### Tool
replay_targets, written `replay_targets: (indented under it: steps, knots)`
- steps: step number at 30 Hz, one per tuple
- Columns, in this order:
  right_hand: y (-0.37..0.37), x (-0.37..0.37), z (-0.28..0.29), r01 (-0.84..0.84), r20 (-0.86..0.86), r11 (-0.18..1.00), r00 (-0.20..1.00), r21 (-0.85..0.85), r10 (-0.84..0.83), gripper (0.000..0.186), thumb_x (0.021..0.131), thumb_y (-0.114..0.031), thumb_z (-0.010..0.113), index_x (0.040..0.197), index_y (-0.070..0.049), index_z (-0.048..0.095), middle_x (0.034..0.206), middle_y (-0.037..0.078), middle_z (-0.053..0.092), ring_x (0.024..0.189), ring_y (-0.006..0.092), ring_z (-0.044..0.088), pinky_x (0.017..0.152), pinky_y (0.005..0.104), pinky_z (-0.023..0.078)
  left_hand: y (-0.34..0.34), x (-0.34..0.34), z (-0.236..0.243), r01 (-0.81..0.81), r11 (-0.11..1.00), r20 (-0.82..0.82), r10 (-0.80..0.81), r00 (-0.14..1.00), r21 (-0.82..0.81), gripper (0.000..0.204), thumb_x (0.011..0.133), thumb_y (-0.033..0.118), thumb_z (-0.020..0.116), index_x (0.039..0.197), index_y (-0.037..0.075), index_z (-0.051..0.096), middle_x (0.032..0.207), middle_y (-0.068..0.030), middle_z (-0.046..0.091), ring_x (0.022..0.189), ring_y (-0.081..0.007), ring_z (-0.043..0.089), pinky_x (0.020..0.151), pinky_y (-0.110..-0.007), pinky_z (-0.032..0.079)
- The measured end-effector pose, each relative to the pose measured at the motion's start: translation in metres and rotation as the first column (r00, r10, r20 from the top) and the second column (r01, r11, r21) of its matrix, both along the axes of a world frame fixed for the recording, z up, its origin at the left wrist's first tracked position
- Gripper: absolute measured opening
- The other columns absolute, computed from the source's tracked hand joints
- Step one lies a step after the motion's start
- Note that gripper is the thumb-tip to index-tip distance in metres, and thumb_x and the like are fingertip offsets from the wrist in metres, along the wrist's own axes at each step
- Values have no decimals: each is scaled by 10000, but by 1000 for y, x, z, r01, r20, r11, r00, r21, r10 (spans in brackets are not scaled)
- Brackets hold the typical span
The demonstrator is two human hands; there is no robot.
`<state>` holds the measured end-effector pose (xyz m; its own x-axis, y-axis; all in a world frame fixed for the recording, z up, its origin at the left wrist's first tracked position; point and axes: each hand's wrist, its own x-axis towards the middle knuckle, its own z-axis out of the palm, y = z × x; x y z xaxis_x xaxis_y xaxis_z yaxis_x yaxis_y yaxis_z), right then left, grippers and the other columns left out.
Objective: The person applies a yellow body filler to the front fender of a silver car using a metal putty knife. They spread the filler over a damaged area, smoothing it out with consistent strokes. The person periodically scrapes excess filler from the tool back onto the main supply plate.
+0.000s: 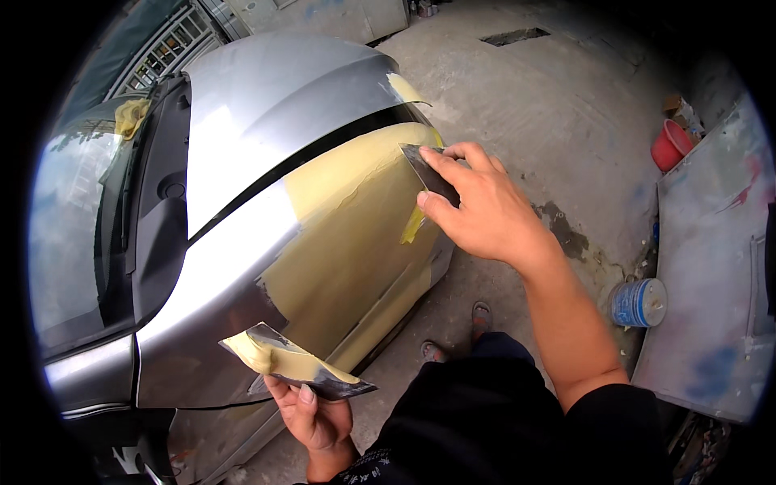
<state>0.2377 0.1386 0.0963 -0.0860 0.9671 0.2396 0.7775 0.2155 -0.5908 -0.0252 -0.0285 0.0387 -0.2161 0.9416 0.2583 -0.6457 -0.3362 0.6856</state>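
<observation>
Silver car (242,97) fills the left of the view, nose toward the camera, on a concrete floor (566,105); its front fender (347,234) is coated in a broad patch of yellow filler (356,210), wet-looking, running from the bonnet gap down toward the sill; grey painted panel (711,267) lies at right; red bucket (669,145) beyond it, white-and-blue tin (638,301) just beside the panel's near edge; right hand (477,206) grips a dark metal spreader (428,174), blade pressed flat on the filler near the fender's upper edge; left hand (319,420) low in frame, fingers closed under a dark mixing board (295,368) carrying a smear of the same yellow filler, held just off the fender's lower edge.
</observation>
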Motion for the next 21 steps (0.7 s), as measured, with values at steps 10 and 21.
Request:
replay_targets:
  steps: [10, 21]
  knots:
    - [-36, -58, 0, -173, -52, 975, 982, 142, 182, 561, 812, -285, 654, 1300, -44, 520, 1248, 161, 455, 1034, 374, 493, 813, 438, 509, 1, -2, 0, -19, 1000, -63, 18, 998, -16, 619, 875, -45, 452, 1455, 92, 283, 1480, -139, 334, 1351, -300, 366, 1124, -505, 304]
    - [5, -9, -36, 39, -148, 988, 989, 147, -17, 531, 855, -334, 601, 1296, -47, 533, 1274, 190, 460, 1057, 414, 491, 889, 472, 473, 2, 0, 13, -81, 993, -68, 75, 995, -83, 606, 832, -39, 537, 1402, 113, 396, 1419, -108, 437, 1308, -272, 424, 1109, -466, 327]
